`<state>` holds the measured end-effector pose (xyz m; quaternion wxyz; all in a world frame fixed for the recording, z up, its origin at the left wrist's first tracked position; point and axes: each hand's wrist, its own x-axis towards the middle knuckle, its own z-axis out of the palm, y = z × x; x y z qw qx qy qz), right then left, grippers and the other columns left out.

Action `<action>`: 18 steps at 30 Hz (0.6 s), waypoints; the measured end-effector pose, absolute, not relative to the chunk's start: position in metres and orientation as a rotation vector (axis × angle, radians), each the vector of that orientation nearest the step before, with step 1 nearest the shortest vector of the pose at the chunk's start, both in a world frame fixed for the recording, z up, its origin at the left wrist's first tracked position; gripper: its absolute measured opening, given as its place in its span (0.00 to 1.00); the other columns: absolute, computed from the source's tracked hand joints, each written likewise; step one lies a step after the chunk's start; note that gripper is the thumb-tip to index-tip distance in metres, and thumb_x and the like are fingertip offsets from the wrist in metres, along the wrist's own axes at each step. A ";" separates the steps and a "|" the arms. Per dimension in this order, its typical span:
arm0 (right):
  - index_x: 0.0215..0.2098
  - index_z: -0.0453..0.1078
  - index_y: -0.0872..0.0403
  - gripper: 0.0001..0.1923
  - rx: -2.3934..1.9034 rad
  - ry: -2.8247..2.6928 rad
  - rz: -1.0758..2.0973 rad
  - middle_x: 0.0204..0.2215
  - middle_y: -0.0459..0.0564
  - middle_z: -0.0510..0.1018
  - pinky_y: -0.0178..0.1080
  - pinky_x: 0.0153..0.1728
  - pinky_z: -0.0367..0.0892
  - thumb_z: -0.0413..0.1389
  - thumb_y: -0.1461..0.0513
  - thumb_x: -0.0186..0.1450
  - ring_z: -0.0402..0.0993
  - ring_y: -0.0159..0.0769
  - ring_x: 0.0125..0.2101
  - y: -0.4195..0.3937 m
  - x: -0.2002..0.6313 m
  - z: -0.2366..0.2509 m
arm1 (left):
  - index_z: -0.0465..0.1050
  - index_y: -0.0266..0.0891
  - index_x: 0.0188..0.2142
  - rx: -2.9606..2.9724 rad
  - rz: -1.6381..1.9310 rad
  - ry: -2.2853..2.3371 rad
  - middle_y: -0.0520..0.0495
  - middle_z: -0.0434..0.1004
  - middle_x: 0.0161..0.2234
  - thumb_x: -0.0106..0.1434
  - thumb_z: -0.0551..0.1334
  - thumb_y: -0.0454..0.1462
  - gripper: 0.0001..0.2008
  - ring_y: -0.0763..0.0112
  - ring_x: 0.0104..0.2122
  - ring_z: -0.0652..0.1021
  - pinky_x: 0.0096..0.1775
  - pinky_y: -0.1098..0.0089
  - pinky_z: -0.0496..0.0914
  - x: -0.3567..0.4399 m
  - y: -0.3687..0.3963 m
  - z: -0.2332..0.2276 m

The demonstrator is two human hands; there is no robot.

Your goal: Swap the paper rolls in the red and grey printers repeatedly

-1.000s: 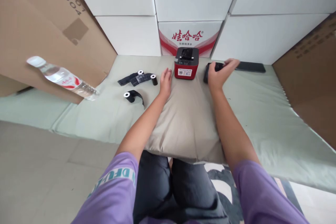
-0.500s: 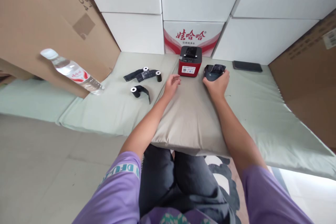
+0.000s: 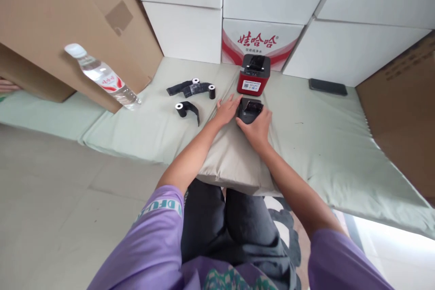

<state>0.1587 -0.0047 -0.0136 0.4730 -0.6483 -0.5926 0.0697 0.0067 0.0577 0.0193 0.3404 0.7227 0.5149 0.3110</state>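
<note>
A small black receipt printer [image 3: 247,117] sits on the cushion in front of a larger red-and-black receipt printer [image 3: 252,83]. My right hand [image 3: 258,130] grips the small printer from its near right side, thumb on the front and fingers round the right edge. Black paper pokes out of its top. With fingers stretched out, my left hand [image 3: 227,111] lies at the small printer's left side, fingertips by its back left corner; contact looks likely but is partly hidden. To the left lie black paper rolls with white cores, the nearest one [image 3: 182,109] partly unrolled.
A water bottle [image 3: 105,79] stands left, near a large cardboard box [image 3: 68,22]. White boxes [image 3: 183,31] line the back. A black phone [image 3: 328,87] lies at the right, beside another cardboard box [image 3: 404,108]. Another person's hand [image 3: 8,85] shows at the left edge.
My right hand has brought the small black printer leftward and nearer, to in front of the red printer. My left hand has come up beside it. The view has shifted slightly.
</note>
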 end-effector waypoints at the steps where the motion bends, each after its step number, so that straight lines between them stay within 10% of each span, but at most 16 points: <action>1: 0.64 0.59 0.57 0.49 -1.596 -1.455 0.176 0.57 0.68 0.71 0.71 0.66 0.64 0.72 0.46 0.52 0.66 0.66 0.62 -0.006 0.158 -0.016 | 0.74 0.54 0.69 1.896 0.791 1.342 0.47 0.74 0.72 0.81 0.48 0.41 0.25 0.60 0.81 0.57 0.79 0.42 0.34 0.007 0.057 0.020; 18: 0.76 0.46 0.59 0.64 -1.481 -1.520 0.327 0.69 0.75 0.66 0.70 0.72 0.58 0.70 0.44 0.54 0.64 0.67 0.70 -0.004 0.165 -0.035 | 0.78 0.45 0.66 1.937 0.826 1.397 0.38 0.79 0.68 0.81 0.45 0.48 0.29 0.52 0.73 0.72 0.79 0.44 0.36 -0.009 0.005 0.004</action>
